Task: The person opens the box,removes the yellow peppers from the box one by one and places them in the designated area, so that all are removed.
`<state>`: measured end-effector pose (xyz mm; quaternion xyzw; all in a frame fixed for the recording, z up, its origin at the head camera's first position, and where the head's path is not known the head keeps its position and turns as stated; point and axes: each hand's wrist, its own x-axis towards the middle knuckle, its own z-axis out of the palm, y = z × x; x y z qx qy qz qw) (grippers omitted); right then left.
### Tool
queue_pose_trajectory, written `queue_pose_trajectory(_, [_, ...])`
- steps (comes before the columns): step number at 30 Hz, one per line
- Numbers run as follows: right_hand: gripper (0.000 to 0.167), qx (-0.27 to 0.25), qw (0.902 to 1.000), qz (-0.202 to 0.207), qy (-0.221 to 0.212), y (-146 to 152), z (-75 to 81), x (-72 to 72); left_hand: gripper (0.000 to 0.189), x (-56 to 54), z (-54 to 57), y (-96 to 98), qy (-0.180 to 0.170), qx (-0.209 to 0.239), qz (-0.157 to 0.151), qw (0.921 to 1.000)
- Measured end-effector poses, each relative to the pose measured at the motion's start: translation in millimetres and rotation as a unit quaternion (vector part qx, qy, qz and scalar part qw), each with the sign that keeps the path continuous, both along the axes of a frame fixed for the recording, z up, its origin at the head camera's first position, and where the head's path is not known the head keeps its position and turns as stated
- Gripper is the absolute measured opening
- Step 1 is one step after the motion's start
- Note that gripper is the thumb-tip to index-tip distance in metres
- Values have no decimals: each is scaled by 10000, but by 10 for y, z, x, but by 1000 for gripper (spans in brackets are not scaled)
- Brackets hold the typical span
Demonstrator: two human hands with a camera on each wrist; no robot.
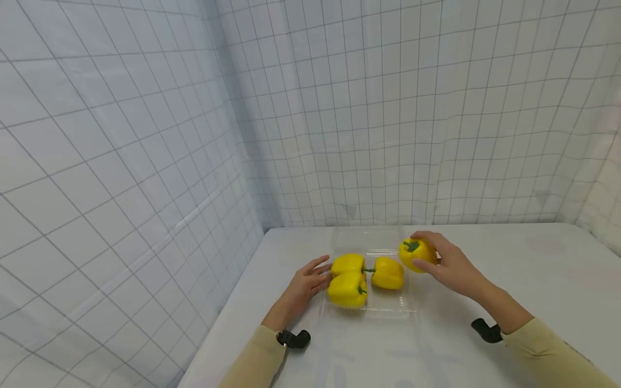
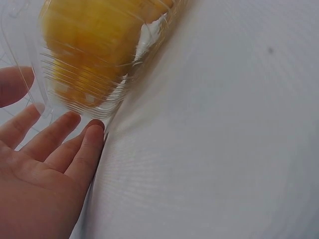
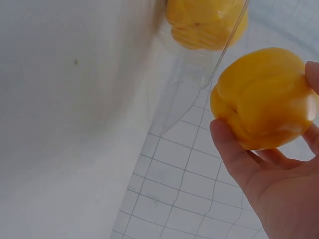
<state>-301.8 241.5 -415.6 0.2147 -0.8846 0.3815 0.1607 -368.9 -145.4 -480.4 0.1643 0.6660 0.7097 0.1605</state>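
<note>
Held pepper (image 1: 418, 255): I see it in the right grip, yellow with a green stem, by the clear box's right edge.
Right grip (image 1: 448, 267): fingers and thumb bent round that pepper, only as wide as it is.
Near pepper (image 1: 388, 273): in the clear box, just left of the right grip.
Two more peppers (image 1: 348, 290): in the clear box, close beside the left grip.
Clear box (image 1: 388, 302): on the white table (image 1: 509, 258), between both grips.
Left grip (image 1: 306, 283): fingers loose and apart, holding nothing, tips at the box's side.
</note>
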Motion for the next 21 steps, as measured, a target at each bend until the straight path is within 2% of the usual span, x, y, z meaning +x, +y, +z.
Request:
queue_pose_trajectory(11, [49,-68,9998,-137,-104,200,-188,-128,56,1,14,11,9,70,-75,9999])
queue_pose_trajectory(21, [48,-118,9987,-257,-431,359,-336,-175,57,20,16,1,-23,38,-24,10000])
